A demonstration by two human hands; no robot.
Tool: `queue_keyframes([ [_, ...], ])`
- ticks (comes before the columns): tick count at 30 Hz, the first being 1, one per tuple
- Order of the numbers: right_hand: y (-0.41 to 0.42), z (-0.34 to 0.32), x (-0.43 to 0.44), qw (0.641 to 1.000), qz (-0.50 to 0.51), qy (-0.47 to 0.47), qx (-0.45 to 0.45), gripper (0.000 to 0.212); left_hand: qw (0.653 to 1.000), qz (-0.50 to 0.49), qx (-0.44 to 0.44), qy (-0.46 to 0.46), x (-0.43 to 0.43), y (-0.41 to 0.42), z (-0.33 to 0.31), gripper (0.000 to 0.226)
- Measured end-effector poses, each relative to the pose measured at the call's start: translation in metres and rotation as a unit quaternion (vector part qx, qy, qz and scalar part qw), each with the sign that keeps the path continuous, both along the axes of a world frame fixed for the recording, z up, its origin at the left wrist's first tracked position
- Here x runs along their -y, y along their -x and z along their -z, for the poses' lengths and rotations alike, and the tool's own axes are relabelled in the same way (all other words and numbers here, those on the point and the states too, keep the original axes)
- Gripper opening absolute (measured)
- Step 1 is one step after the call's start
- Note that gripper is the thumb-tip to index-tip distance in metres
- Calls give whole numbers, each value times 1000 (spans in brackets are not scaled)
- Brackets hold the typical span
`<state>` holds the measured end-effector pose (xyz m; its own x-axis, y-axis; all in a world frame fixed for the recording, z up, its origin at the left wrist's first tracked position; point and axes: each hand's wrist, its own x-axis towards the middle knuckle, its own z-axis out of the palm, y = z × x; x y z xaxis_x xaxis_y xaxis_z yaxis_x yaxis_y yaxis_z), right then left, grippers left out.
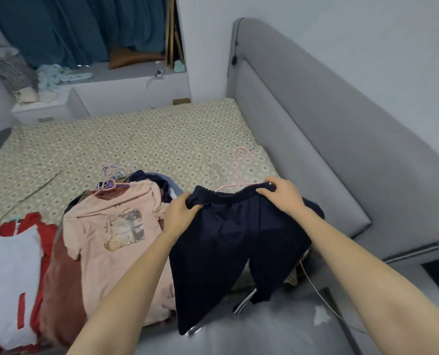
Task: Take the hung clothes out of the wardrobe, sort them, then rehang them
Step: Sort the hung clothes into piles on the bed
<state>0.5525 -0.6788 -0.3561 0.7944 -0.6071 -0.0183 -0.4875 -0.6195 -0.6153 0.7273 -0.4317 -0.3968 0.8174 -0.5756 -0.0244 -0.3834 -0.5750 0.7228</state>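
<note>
Two hands hold one garment in the head view, the only view given. The left hand (180,213) and the right hand (280,194) each grip the elastic waistband of the navy trousers (239,247), one at either end. The left fingers (191,205) are curled into bunched cloth and the right fingers (264,192) are closed over the top edge. Holding both ends spreads the waistband flat and lets the legs hang towards the person, probably so the piece can be looked over and assigned to a pile. A pink hanger (240,162) rises just behind the waistband with its hook pointing away. Whether it is threaded through the trousers or only lies on the sheet behind them, I cannot tell.

To the left, just beside the trousers, lies a heap of clothes on hangers. On top is a pink T-shirt (105,242) with a cartoon print, on a purple-and-pink hanger (111,185). Dark pieces lie under it, and a red and white garment (11,265) lies further left. So the wardrobe appears emptied and the sorting is under way, with rehanging not yet begun.

Everything rests on the bed (136,139), which has a patterned sheet and a grey padded headboard (303,139) along its right side. Beyond it are a white bedside cabinet (39,108), a mesh basket (6,65), a window ledge (126,73) carrying an orange cushion (134,58), and teal curtains (72,26).
</note>
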Motion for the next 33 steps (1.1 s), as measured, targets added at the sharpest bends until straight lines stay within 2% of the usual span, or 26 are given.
queue_keyframes([
  [8, 40, -19, 68, 998, 57, 6, 4, 17, 999, 38, -16, 24, 89, 27, -7, 25],
  [11, 40, -21, 90, 998, 68, 7, 1, 18, 997, 51, -36, 39, 115, 24, -6, 21],
  [15, 26, -21, 111, 997, 75, 31, -9, 21, 996, 55, -40, 54, 138, 8, 1, 26],
  [25, -72, 5, 152, 996, 76, 36, -42, 20, 992, 56, -96, 55, 186, -91, 42, 21],
  [33, -181, 46, 179, 998, 34, 17, -58, 26, 992, 4, -124, 38, 202, -182, 81, 17],
])
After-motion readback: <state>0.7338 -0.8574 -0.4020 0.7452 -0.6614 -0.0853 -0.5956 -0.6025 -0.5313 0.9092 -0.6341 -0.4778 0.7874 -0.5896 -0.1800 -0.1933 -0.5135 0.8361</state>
